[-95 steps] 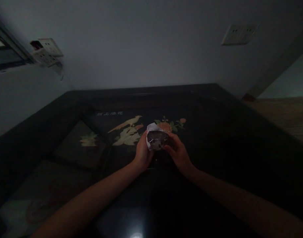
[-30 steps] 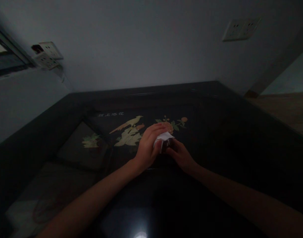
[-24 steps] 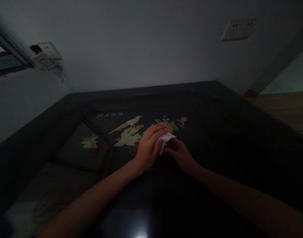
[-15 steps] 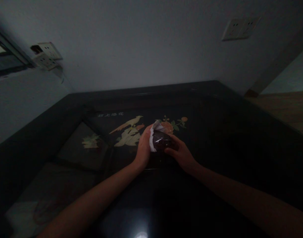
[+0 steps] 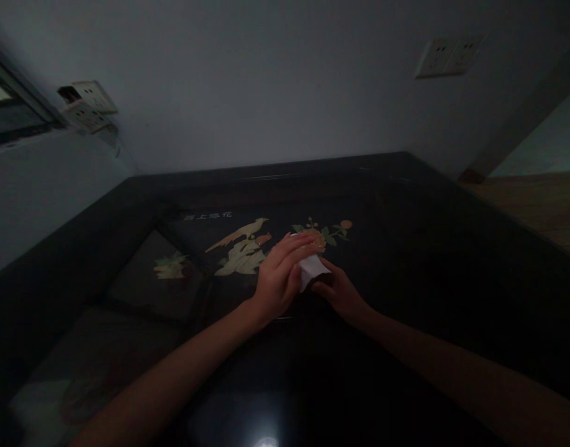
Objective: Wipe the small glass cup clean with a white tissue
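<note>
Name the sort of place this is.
Probably a dim room in a home: there's a glossy dark table decorated with a bird and flowers, beside a plain pale wall with socket plates.

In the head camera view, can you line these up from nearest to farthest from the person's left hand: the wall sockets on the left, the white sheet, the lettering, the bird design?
1. White sheet: touching the left hand.
2. Bird design: on the tabletop, ahead and left.
3. Lettering: farther ahead and left.
4. Wall sockets: far left, farthest.
</note>
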`<state>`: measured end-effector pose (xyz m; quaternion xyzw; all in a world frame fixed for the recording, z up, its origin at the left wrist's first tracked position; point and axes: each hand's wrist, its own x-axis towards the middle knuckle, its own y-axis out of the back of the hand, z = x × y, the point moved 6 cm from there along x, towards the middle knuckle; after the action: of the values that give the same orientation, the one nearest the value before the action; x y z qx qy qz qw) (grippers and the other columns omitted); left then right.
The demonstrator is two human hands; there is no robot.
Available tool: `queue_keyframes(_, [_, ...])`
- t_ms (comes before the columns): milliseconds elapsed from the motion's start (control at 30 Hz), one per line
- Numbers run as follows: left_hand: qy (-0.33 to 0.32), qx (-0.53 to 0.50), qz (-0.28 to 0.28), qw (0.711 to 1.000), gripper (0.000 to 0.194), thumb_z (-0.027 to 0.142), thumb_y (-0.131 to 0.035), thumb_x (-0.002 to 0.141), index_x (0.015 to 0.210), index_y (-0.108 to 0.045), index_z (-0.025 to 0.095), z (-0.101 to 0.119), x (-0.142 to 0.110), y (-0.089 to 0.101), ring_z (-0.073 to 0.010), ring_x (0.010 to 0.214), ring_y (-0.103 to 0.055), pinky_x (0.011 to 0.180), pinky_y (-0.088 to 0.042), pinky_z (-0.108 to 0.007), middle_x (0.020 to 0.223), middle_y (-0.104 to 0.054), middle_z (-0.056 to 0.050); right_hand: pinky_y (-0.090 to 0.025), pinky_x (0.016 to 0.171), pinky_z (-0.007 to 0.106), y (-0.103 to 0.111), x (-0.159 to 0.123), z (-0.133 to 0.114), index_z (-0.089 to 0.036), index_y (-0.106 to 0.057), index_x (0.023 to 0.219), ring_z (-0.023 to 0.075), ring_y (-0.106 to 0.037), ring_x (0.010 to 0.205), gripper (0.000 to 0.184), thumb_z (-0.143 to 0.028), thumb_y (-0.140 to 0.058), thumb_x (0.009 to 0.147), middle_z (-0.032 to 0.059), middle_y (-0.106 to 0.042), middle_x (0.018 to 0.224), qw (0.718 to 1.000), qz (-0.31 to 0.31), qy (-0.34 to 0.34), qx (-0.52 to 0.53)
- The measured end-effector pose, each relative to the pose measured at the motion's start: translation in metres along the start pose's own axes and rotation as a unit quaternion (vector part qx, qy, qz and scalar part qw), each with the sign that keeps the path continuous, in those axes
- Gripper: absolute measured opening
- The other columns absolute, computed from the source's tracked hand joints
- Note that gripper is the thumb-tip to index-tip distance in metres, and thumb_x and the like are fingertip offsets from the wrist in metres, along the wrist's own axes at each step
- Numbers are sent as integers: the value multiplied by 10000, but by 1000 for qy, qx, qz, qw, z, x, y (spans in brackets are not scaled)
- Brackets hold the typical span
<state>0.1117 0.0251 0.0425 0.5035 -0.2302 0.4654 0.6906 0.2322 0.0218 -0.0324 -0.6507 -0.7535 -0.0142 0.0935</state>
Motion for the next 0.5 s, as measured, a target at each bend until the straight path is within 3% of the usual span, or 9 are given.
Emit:
queue_keyframes(67, [-27, 14, -15, 999, 333, 209, -337, 958, 1185, -577, 173, 5, 2, 0, -221, 1226, -500, 1089, -304, -460, 1239, -603, -123, -497, 676, 306, -1, 0, -2, -190, -621, 960, 193, -603, 738, 404, -477, -730, 696, 11, -654, 805, 1000, -3, -2, -6])
queue_keyframes(133, [-2, -4, -12, 1000, 326, 211, -345, 959, 1160, -600, 182, 6, 5, 0, -217, 1222, -505, 1101, -285, -456, 1227, -617, -107, -500, 697, 316, -1, 0, -2, -185, -632, 918, 199, -610, 748, 370, -483, -710, 714, 17, -662, 806, 1000, -5, 0, -10])
queue_keyframes(200, [85, -59, 19, 994, 328, 236, -343, 967, 1108, -636, 192, -2, 5, 3, -218, 1214, -511, 1094, -296, -439, 1216, -626, -89, -502, 776, 344, 0, 1, 0, -182, -639, 946, 217, -627, 815, 397, -504, -699, 723, 36, -680, 863, 1000, -5, 3, -9])
queue_keyframes(267, [194, -145, 62, 968, 342, 287, -348, 970, 1059, -665, 196, -15, 1, 1, -223, 1199, -520, 1062, -341, -405, 1221, -623, -79, -493, 850, 372, 2, 1, 1, -183, -634, 1024, 232, -639, 884, 477, -544, -695, 718, 57, -692, 937, 1000, 1, 9, 0])
queue_keyframes(333, [295, -249, 98, 917, 354, 351, -367, 961, 1065, -666, 192, -29, -8, -6, -228, 1137, -559, 998, -408, -374, 1204, -630, -78, -490, 883, 389, 2, 1, 3, -187, -617, 1099, 239, -648, 922, 554, -581, -685, 715, 73, -694, 999, 1000, 2, 13, 14])
queue_keyframes(400, [378, -348, 135, 847, 372, 416, -405, 935, 1086, -649, 180, -42, -18, -17, -225, 1020, -613, 921, -460, -360, 1111, -666, -78, -501, 880, 395, 0, 1, 3, -187, -613, 1123, 239, -660, 915, 583, -610, -662, 724, 84, -695, 1022, 1000, -10, 14, 22])
queue_keyframes(500, [462, -449, 180, 744, 399, 486, -504, 862, 1031, -644, 152, -54, -30, -32, -217, 892, -640, 852, -489, -346, 943, -690, -67, -511, 871, 394, -2, 0, -1, -182, -623, 1117, 238, -666, 905, 593, -643, -616, 745, 92, -697, 1019, 999, -22, 31, 9])
